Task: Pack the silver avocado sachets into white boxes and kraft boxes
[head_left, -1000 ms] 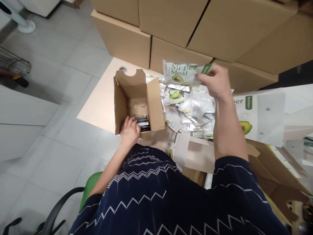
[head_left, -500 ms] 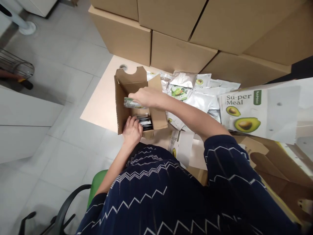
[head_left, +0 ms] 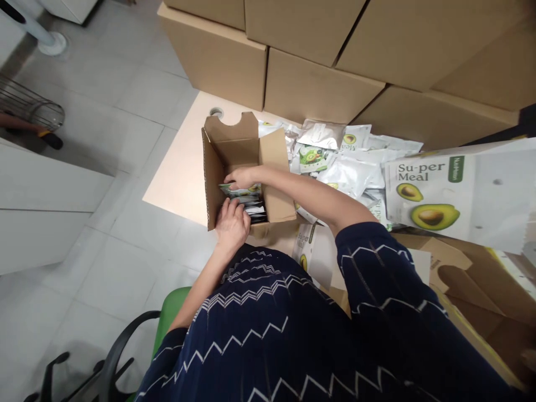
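Note:
An upright cardboard box (head_left: 276, 184) stands on the table with its top flaps raised. Several flat packets (head_left: 256, 211) are lined up on edge inside, at the near end. My right hand (head_left: 243, 177) reaches down into the box, fingers pinched on a green-and-white packet (head_left: 239, 191) just behind that row. My left hand (head_left: 233, 223) grips the near left corner of the box, its fingers bent over the rim beside the packets. The fingertips of my left hand are partly hidden.
Loose white pouches (head_left: 345, 173) lie piled to the right of the box. Stacked cardboard boxes (head_left: 314, 84) form a wall behind the table. Nearer me are a printed avocado carton (head_left: 427, 195) and an opened brown carton (head_left: 473, 273). A green chair (head_left: 173, 307) is at lower left.
My right hand has lowered the packet deeper into the box, against the row. My left hand stays at the near corner. The whole view has shifted slightly.

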A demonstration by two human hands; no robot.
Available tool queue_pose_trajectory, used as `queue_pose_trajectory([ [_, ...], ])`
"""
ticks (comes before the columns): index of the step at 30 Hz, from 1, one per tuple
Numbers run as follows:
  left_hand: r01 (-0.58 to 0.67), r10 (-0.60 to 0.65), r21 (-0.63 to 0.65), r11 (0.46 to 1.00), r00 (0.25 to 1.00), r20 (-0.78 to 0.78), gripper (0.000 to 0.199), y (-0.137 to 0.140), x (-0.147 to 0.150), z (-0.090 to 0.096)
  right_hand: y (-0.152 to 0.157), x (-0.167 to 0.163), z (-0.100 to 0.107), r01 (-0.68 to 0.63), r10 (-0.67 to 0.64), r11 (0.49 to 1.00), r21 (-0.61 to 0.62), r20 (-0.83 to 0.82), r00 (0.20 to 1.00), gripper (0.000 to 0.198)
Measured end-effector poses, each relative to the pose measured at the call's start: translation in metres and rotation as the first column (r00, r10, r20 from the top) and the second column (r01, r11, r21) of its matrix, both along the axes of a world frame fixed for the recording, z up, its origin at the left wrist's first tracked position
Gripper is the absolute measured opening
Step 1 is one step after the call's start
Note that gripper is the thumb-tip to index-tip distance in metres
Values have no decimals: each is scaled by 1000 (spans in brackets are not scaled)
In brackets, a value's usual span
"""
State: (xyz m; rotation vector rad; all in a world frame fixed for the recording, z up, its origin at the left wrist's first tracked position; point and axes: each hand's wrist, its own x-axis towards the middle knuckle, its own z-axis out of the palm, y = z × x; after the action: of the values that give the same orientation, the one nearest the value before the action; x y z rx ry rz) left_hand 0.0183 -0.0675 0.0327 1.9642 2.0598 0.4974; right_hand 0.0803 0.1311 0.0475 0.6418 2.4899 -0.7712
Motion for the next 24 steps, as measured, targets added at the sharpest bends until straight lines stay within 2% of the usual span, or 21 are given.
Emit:
queue_pose_trajectory([
  [3, -12, 12, 11, 1000, 1000, 1, 36, 0, 0, 0, 1, 2, 4, -48, 49, 999, -22, 98, 994, 56],
  [6, -30, 30, 0, 1000, 1000, 7, 35, 1, 1, 1, -7, 2, 5, -89, 97, 994, -55, 154, 983, 48],
  [10, -13, 15, -47, 999, 1000, 27, 35, 5, 0, 2, -20, 1, 5, -88, 92, 996, -30, 156, 983, 39],
  [18, 55, -54, -68, 996, 998, 12, 32, 18, -9, -2, -27, 8, 11, -32, 31, 999, 9, 96, 995, 43],
  [24, 80, -85, -147, 986, 996, -31, 39, 20, -10, 2, -30, 9, 29, -126, 125, 992, 0, 135, 983, 40],
])
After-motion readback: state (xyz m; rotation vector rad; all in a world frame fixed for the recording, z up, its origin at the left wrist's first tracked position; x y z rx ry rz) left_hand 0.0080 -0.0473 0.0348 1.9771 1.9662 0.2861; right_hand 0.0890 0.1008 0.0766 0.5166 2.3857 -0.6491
